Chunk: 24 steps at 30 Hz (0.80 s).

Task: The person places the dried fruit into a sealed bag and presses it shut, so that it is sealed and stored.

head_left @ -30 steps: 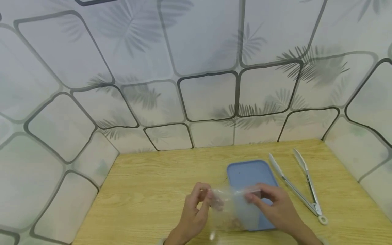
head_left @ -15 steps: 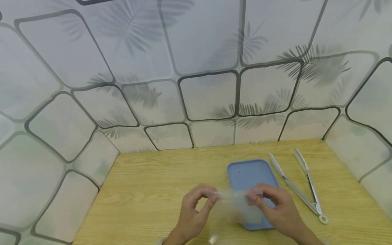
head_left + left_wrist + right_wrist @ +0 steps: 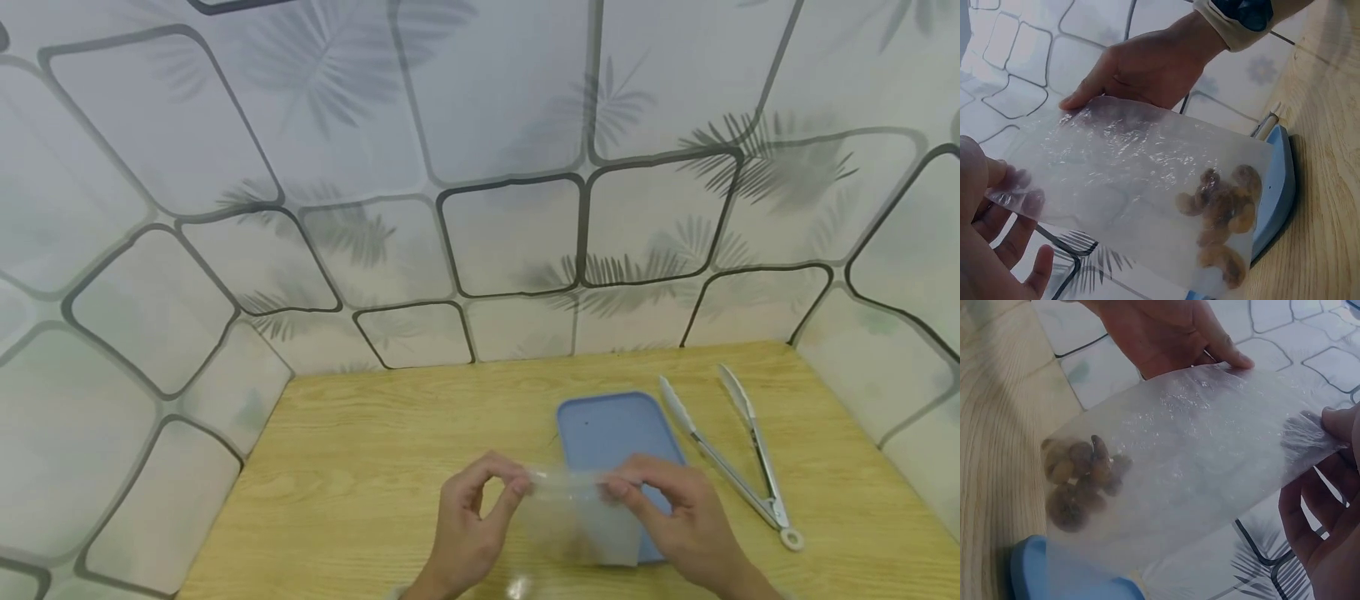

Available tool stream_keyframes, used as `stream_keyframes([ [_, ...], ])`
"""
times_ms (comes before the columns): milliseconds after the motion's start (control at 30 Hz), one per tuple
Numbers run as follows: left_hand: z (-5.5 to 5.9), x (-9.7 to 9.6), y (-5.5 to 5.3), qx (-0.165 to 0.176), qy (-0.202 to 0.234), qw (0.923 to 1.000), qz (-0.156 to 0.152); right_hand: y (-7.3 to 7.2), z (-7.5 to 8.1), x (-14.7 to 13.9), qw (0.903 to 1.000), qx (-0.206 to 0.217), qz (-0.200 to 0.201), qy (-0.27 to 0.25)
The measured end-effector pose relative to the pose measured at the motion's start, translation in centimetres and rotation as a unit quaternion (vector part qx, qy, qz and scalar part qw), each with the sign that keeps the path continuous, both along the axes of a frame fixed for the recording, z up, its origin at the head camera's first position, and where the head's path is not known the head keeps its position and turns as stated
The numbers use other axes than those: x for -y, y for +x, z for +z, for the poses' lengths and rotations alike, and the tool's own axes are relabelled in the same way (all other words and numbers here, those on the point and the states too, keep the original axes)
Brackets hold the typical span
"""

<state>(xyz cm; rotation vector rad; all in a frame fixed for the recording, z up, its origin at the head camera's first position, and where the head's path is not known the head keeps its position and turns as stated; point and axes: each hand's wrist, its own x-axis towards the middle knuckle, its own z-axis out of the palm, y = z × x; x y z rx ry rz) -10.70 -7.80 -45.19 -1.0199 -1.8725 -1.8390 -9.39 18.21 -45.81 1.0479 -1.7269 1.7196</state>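
Between my hands hangs a translucent plastic bag (image 3: 577, 521), pinched near its top edge. My left hand (image 3: 472, 517) grips the top left corner between thumb and fingers, and my right hand (image 3: 678, 512) holds the top right in the same way. Several small brown, rounded pieces (image 3: 1219, 209) lie bunched at the bottom of the bag; their kind is hard to tell through the cloudy plastic. In the right wrist view, the same brown pieces (image 3: 1082, 481) show at the bag's lower end. Behind the bag lies a blue tray (image 3: 615, 429), partly hidden by it.
Metal tongs (image 3: 738, 467) lie spread on the right of the wood-grain table (image 3: 360, 467), beside the tray. A patterned wall covering (image 3: 517, 329) rises behind the table and along both sides.
The bag's top edge has been drawn straighter between the hands, and my left hand has shifted slightly along it. Tray and tongs stay where they were.
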Motion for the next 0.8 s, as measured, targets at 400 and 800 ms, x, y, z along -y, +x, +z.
stream_keyframes([
  [400,-0.3,-0.6,0.0,0.015,0.005,0.9997,-0.019,-0.1,-0.2,0.3,0.9998,0.018,-0.004,0.007],
  [800,-0.6,-1.1,0.3,-0.029,-0.003,0.9996,0.006,0.0,0.0,0.8,0.9999,0.007,-0.007,0.013],
])
